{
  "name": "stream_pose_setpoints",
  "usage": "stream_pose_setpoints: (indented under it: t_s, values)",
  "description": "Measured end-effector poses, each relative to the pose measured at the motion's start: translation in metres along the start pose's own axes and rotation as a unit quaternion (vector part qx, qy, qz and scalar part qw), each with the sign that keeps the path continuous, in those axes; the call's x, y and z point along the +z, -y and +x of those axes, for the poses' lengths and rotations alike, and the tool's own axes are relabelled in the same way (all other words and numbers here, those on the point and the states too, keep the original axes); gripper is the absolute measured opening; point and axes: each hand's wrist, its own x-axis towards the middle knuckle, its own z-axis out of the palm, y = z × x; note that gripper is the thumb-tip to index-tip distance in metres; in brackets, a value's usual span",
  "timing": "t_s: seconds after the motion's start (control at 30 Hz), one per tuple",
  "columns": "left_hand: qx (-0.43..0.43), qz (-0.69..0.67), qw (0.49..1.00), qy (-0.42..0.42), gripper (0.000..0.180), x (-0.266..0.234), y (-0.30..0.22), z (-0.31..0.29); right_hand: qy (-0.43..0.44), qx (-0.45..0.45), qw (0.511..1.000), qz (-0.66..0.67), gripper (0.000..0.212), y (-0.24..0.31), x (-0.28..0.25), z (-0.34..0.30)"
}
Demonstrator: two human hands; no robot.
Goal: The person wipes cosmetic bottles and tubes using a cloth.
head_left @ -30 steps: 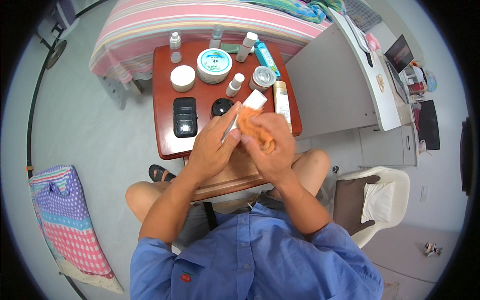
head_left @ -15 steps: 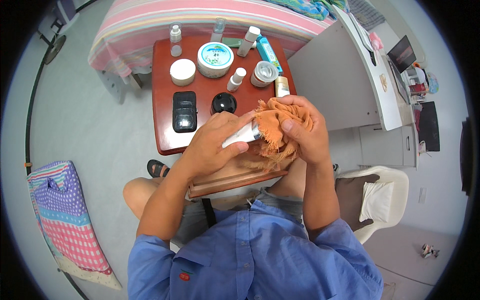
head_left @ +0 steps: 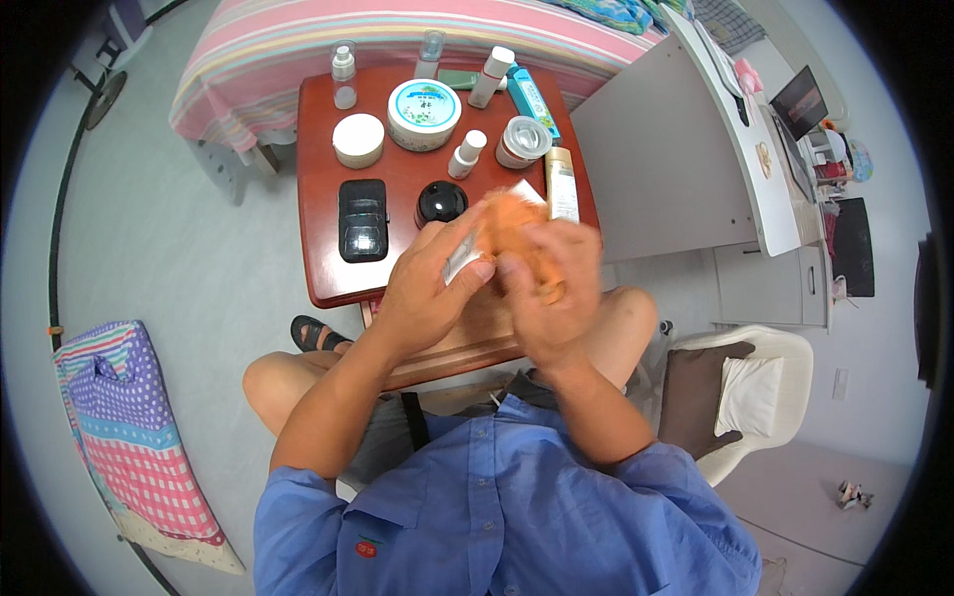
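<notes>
Item: white container (head_left: 460, 262), at the centre of the frame, held above the near edge of the red-brown table (head_left: 320, 204). Its long axis ran from lower left to upper right; a white end showed beyond the cloth at upper right.

Item: left hand (head_left: 422, 293), left of frame centre. Thumb and fingers were closed about the container's lower-left end, the fingers along its upper-left side.

Item: orange cloth (head_left: 512, 226), bunched, wrapped over the container's middle; whether it went fully around was hidden.

Item: right hand (head_left: 558, 288), right of frame centre, blurred. It was curled closed on the cloth; exact finger placement could not be told.

Relation: the container lay up and right from the left hand, up and left from the right. The left was nearer, gripping it directly; the right met it through cloth.

Adjacent: black round jar (head_left: 441, 202), just above the left hand; gold-capped tube (head_left: 562, 191), above the right.
</notes>
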Motion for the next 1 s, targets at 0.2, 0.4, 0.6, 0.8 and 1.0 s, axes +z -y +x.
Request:
stream_pose_setpoints:
  t_s: [0.2,0.4,0.6,0.8,1.0]
  values:
    - [0.077,0.162,0.983,-0.030,0.068,-0.009,-0.005,-0.001,0.058,-0.034,0.998,0.005,0.038,-0.008,-0.002,0.013]
    - [0.136,0.317,0.935,-0.082,0.073,-0.004,-0.008,-0.004,0.030,-0.025,0.996,-0.077,0.037,-0.007,0.001,0.024]
    - [0.161,0.316,0.932,-0.075,0.065,-0.008,0.010,0.000,0.206,-0.008,0.979,0.007,0.040,0.013,0.009,0.000]
    - [-0.005,-0.065,0.997,0.036,0.065,-0.015,0.002,0.003,0.026,0.217,0.947,0.237,0.038,-0.008,-0.028,0.037]
    - [0.016,-0.157,0.979,0.130,0.062,-0.013,-0.004,0.003,0.116,0.300,0.792,0.519,0.049,-0.020,-0.035,0.042]
